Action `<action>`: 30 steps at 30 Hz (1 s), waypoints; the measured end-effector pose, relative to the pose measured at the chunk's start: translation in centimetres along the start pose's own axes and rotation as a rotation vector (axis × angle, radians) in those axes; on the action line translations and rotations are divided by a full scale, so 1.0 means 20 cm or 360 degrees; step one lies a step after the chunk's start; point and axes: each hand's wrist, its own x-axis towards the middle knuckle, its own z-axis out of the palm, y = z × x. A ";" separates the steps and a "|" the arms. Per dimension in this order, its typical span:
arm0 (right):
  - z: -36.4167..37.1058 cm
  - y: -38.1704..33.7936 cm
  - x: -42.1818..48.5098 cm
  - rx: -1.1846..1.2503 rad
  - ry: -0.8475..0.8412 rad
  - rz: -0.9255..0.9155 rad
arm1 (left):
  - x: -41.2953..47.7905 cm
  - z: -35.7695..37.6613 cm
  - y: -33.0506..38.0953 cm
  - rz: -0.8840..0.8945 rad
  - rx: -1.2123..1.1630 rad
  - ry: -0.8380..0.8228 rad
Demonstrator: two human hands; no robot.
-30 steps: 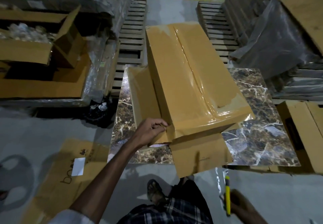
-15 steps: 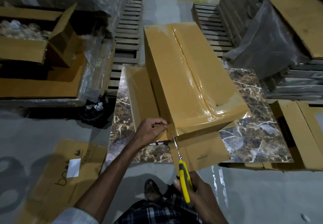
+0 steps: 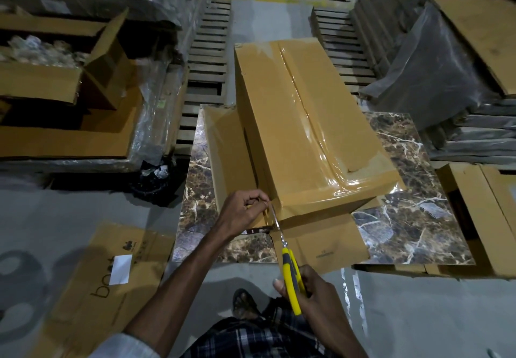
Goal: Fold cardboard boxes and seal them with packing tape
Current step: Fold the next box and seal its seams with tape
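Where the left hand (image 3: pixel 245 213) pinches: packing tape (image 3: pixel 268 218) at the near-left corner of the cardboard box (image 3: pixel 307 123).
Right hand (image 3: pixel 317 292): grips yellow scissors (image 3: pixel 289 267), blades on that tape.
Cardboard box: seam taped, lying on a marble slab (image 3: pixel 413 218).
Floor, left: flattened carton (image 3: pixel 106 288).

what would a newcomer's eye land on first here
A long cardboard box, glossy with packing tape, lies mid-frame on a marble-patterned slab. At its near left corner the left hand pinches the tape, and the right hand holds yellow-handled scissors with the blades at that tape.
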 end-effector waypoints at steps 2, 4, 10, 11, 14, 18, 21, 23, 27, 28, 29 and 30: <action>0.00 -0.01 0.02 -0.0022 0.0014 -0.0037 | 0.00 0.00 0.00 0.0017 0.0007 -0.0016; -0.01 -0.02 0.05 -0.0016 0.0042 -0.0066 | 0.00 0.00 -0.01 0.0010 -0.0009 -0.0027; -0.01 -0.01 0.10 0.0011 0.0113 -0.0169 | 0.00 -0.01 0.00 -0.0007 -0.0054 -0.0075; -0.01 0.00 0.11 0.0019 0.0127 -0.0172 | 0.00 -0.01 -0.01 -0.0013 -0.0053 -0.0080; -0.01 0.01 0.11 0.0042 0.0148 -0.0201 | 0.01 -0.02 -0.01 -0.0010 -0.0050 -0.0107; -0.02 0.01 0.12 0.0038 0.0187 -0.0274 | 0.03 -0.02 -0.01 -0.0022 -0.0079 -0.0156; -0.02 0.03 0.13 0.0003 0.0220 -0.0329 | 0.03 -0.03 0.00 -0.0047 -0.0098 -0.0197; -0.03 0.04 0.13 -0.0016 0.0232 -0.0347 | 0.03 -0.04 0.00 -0.0048 -0.0097 -0.0218; -0.04 0.07 0.15 -0.0032 0.0181 -0.0336 | 0.04 -0.04 -0.05 -0.0109 0.0105 -0.0218; -0.03 0.08 0.15 -0.0063 0.0157 -0.0316 | 0.03 -0.04 -0.06 -0.0139 0.0173 -0.0211; -0.03 0.10 0.16 -0.0083 0.0132 -0.0291 | 0.02 -0.05 -0.08 -0.0167 0.0212 -0.0212; -0.02 0.11 0.16 -0.0090 0.0112 -0.0264 | 0.01 -0.05 -0.10 -0.0184 0.0246 -0.0225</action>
